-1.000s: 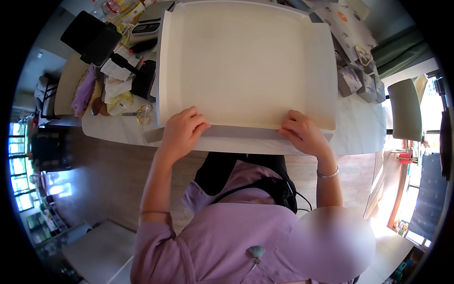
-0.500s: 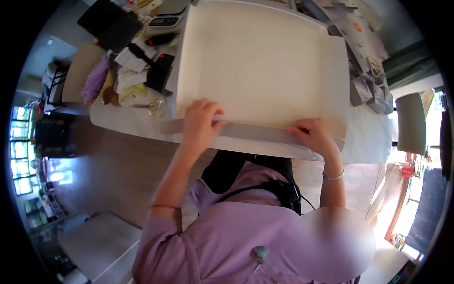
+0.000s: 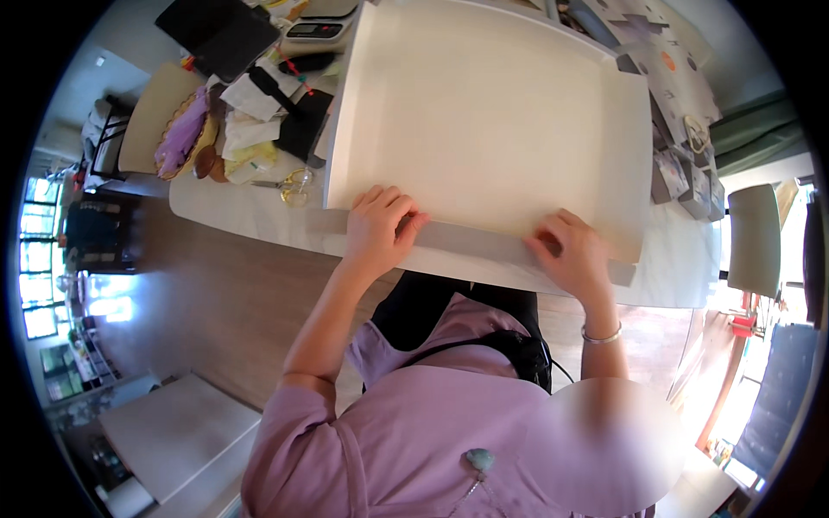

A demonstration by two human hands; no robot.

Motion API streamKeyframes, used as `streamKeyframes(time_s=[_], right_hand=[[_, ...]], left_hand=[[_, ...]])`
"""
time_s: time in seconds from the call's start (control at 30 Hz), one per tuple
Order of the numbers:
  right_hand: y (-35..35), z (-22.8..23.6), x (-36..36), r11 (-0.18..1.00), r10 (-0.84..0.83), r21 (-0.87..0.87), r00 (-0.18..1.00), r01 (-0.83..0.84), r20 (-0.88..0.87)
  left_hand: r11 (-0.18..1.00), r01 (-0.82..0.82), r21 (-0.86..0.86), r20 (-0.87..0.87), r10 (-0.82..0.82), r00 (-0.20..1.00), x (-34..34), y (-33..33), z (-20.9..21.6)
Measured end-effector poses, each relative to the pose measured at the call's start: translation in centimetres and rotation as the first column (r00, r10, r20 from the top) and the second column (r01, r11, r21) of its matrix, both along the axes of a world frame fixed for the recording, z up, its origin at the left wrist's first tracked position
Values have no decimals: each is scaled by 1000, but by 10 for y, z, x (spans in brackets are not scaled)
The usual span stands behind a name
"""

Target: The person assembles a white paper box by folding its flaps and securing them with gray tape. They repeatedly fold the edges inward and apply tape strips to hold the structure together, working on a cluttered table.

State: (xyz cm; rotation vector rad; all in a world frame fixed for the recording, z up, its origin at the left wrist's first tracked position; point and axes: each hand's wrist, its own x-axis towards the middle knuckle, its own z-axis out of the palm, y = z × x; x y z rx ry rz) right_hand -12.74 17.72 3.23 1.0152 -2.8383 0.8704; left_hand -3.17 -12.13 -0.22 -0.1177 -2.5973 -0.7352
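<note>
Your left hand and right hand press flat, fingers spread and gripping nothing, on the near edge of a large cream cardboard sheet that covers most of the white table, its far and side edges folded up like low walls. Both hands sit on the narrow near flap, which lies along the table's front edge, the left near the flap's left end, the right close to its right end. Judged from this, the crease is being set: keep even pressure with both palms, slide outward along the fold line rather than lifting, and hold the sheet square to the table edge so the flap bends straight. Yellow-handled scissors, a black pouch and crumpled paper lie just left of the sheet, apart from your hands
</note>
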Motion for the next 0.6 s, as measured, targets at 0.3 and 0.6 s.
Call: streamKeyframes(time_s=[0.3, 0.6], right_hand=[[-46, -23, 19, 982, 148, -94, 973, -166, -176], [-48, -35, 28, 995, -98, 1, 978, 100, -184]], left_hand=[[974, 203, 103, 8, -205, 979, -17, 43, -3], [997, 15, 82, 248, -35, 968, -15, 49, 5]])
